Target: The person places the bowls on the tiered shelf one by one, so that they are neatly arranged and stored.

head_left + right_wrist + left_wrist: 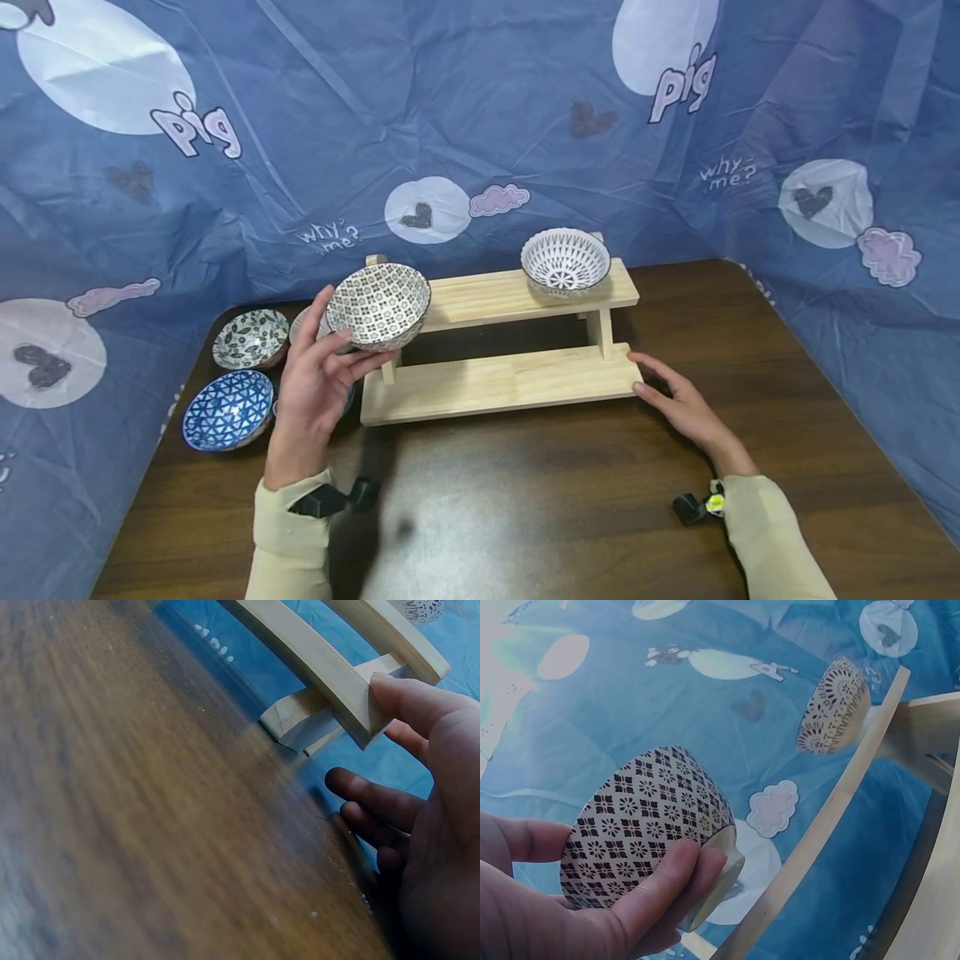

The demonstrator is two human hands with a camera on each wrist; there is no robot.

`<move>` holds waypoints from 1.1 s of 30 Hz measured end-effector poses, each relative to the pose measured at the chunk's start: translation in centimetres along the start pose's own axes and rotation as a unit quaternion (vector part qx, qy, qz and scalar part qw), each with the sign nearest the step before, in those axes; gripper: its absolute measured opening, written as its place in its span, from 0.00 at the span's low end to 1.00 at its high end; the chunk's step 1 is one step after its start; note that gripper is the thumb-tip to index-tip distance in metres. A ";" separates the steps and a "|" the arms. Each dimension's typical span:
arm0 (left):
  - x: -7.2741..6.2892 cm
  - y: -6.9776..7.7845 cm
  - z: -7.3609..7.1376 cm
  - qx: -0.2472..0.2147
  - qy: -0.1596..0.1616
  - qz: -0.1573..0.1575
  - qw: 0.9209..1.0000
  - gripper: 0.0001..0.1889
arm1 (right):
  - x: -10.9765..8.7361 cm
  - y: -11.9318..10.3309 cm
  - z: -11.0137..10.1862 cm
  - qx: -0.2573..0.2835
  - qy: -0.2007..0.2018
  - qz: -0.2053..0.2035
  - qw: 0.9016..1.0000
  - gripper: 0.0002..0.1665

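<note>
My left hand (pixel 313 387) grips a bowl (pixel 381 304) with a small dark flower-and-diamond pattern. It is lifted and tilted beside the left end of a two-tier wooden stand (pixel 498 385). In the left wrist view, the fingers (pixel 664 881) press against the patterned wall near the pale foot. At the stand's other end, my right hand (pixel 686 408) pinches the lower board's corner between thumb and index finger. The remaining fingers (pixel 375 799) hang below the board in the right wrist view. Another bowl (pixel 566 262), white with dark strokes, sits on the upper board's right part.
A green leaf-patterned bowl (pixel 251 339) and a blue triangle-patterned bowl (pixel 228 411) stand at the table's left. More bowls there are partly hidden behind my left hand. Blue printed cloth (pixel 480 100) rises behind the brown wooden table (pixel 525 500).
</note>
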State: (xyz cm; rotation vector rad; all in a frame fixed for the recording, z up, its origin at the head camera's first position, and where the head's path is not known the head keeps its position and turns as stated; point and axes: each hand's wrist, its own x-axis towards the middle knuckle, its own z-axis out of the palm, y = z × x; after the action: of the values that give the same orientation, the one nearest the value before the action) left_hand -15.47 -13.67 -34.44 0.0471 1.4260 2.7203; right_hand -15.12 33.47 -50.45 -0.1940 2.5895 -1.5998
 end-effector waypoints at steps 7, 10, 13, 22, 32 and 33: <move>0.8 -0.6 0.5 0.003 -0.008 -0.003 1.000 0.36 | 0.0 -0.1 0.0 -0.002 0.000 0.003 1.000 0.33; 1.1 -0.9 0.8 -0.004 -0.008 -0.008 1.000 0.36 | 0.1 0.0 0.0 -0.004 0.000 0.002 1.000 0.33; 1.4 -1.2 1.0 -0.007 -0.006 -0.010 1.000 0.36 | 0.1 0.0 0.0 -0.006 0.000 0.001 1.000 0.33; 2.4 -2.1 2.0 0.016 0.001 -0.015 1.000 0.37 | 0.0 0.0 -0.1 -0.009 -0.001 0.000 1.000 0.33; 3.2 -3.0 3.2 0.011 0.004 -0.022 1.000 0.37 | 0.0 0.0 -0.1 -0.005 -0.001 0.000 1.000 0.33; 3.3 -3.1 3.3 0.012 0.004 -0.023 1.000 0.37 | 0.0 0.0 -0.1 -0.005 -0.001 0.000 1.000 0.33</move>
State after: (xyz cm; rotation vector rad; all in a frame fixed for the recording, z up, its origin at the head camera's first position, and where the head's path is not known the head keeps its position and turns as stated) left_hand -18.38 -8.95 -35.09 0.0038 1.4431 2.6697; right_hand -15.11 33.56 -50.45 -0.1959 2.5962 -1.5867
